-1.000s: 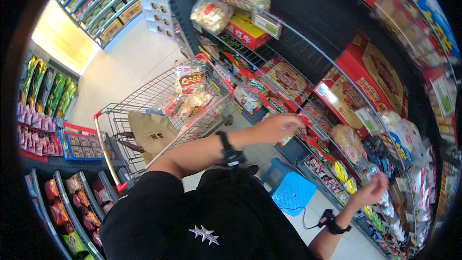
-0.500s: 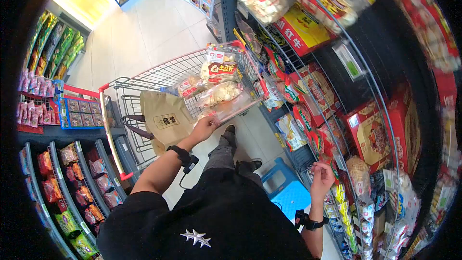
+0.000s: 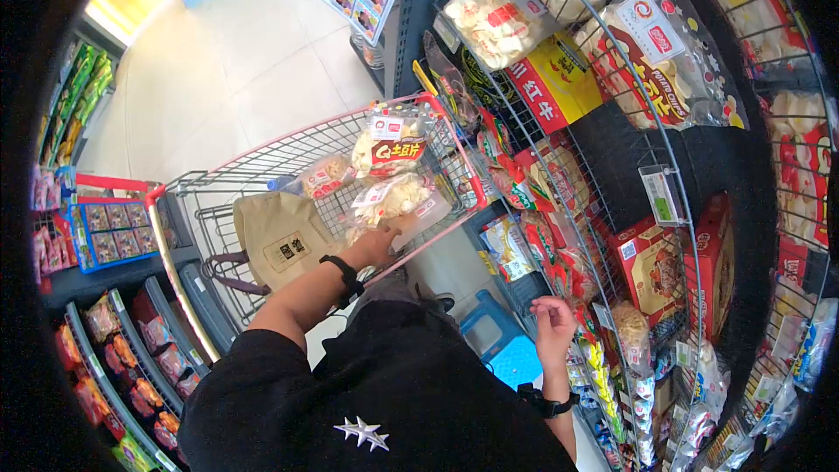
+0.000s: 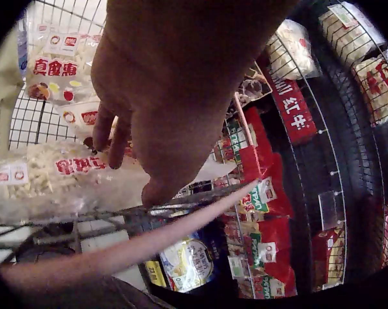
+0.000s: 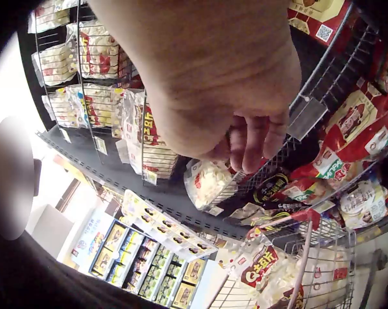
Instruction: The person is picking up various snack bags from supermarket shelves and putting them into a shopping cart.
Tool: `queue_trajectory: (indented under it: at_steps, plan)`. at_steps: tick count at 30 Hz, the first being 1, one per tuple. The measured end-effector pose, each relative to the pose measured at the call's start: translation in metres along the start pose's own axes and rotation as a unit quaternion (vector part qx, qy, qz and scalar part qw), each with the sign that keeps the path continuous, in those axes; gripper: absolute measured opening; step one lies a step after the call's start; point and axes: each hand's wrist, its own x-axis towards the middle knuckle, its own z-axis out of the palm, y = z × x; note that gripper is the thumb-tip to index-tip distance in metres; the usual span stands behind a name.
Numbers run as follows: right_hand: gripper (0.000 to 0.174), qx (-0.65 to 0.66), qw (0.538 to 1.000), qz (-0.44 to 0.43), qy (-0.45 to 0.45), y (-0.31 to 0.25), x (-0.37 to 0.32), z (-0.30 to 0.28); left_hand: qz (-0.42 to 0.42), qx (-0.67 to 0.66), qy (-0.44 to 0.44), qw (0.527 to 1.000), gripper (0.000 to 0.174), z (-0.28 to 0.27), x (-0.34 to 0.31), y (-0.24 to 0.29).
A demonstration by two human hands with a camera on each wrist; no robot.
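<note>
My left hand (image 3: 374,246) reaches over the near side of the shopping cart (image 3: 288,147), its fingers at a clear plastic snack bag (image 3: 395,199). In the left wrist view, thumb and fingers stand apart over the end of the lower bag (image 4: 42,174). Beside it in the cart lie an upright potato chip bag (image 3: 389,147), a smaller snack bag (image 3: 327,177) and a beige tote bag (image 3: 281,236) with dark handles. My right hand (image 3: 554,330) hangs by the shelf with loosely curled fingers, holding nothing; its fingers show in the right wrist view too.
Wire shelves at right carry chip bags (image 3: 647,52), a red and yellow box (image 3: 559,79) and red gift boxes (image 3: 654,267). A blue stool (image 3: 516,360) stands on the floor below my right hand. Snack racks (image 3: 131,341) line the left. One person (image 5: 13,174) appears in the right wrist view.
My left hand has moved from beside the shelf into the cart, onto the snack bags. My right hand has come in closer to my body. The head view has shifted.
</note>
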Motion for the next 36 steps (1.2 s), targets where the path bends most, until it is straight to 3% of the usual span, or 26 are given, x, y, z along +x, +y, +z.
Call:
queue_trajectory:
  at_steps: [2, 6, 11, 13, 17, 19, 25, 28, 33, 35, 36]
  plan:
    - [0.007, -0.003, 1.000, 0.006, 0.008, -0.001, 0.003, 0.007, -0.019, -0.048, -0.044, 0.998, 0.070, -0.005, 0.013, -0.013]
    - [0.007, -0.008, 0.999, 0.015, 0.029, -0.015, 0.007, 0.019, 0.044, -0.059, 0.025, 0.997, 0.072, 0.021, 0.032, -0.035]
    - [0.008, -0.026, 0.998, 0.041, 0.044, -0.015, 0.000, 0.024, -0.017, -0.055, -0.029, 0.998, 0.068, 0.021, 0.029, -0.023]
    - [0.008, -0.026, 0.997, 0.052, 0.052, -0.013, -0.004, 0.026, -0.014, -0.067, 0.044, 0.997, 0.057, 0.037, 0.037, -0.030]
    - [0.010, -0.023, 0.997, 0.064, 0.042, -0.005, -0.005, 0.027, -0.029, -0.027, 0.044, 0.998, 0.047, 0.063, 0.061, -0.053]
    - [0.010, -0.023, 0.997, 0.066, 0.034, -0.006, -0.001, 0.028, -0.063, -0.221, 0.087, 0.969, 0.034, 0.084, 0.068, -0.076]
    - [0.009, -0.011, 0.999, 0.039, 0.007, -0.007, 0.015, 0.030, 0.022, -0.028, 0.128, 0.991, 0.016, -0.001, 0.038, -0.023]
    - [0.009, -0.005, 1.000, 0.031, 0.003, -0.012, 0.022, 0.034, 0.081, -0.052, 0.195, 0.976, 0.018, -0.040, 0.018, -0.006]
    - [0.008, 0.004, 0.999, 0.024, -0.028, -0.006, 0.028, 0.035, 0.146, -0.096, 0.164, 0.971, 0.018, -0.129, -0.026, 0.054]
    - [0.011, -0.012, 0.999, 0.013, -0.044, 0.001, 0.031, 0.032, 0.247, -0.136, 0.137, 0.950, 0.020, -0.155, -0.034, 0.076]
    - [0.016, -0.031, 0.998, 0.003, -0.062, 0.003, 0.032, 0.033, 0.248, -0.132, 0.136, 0.950, 0.020, -0.169, -0.040, 0.094]
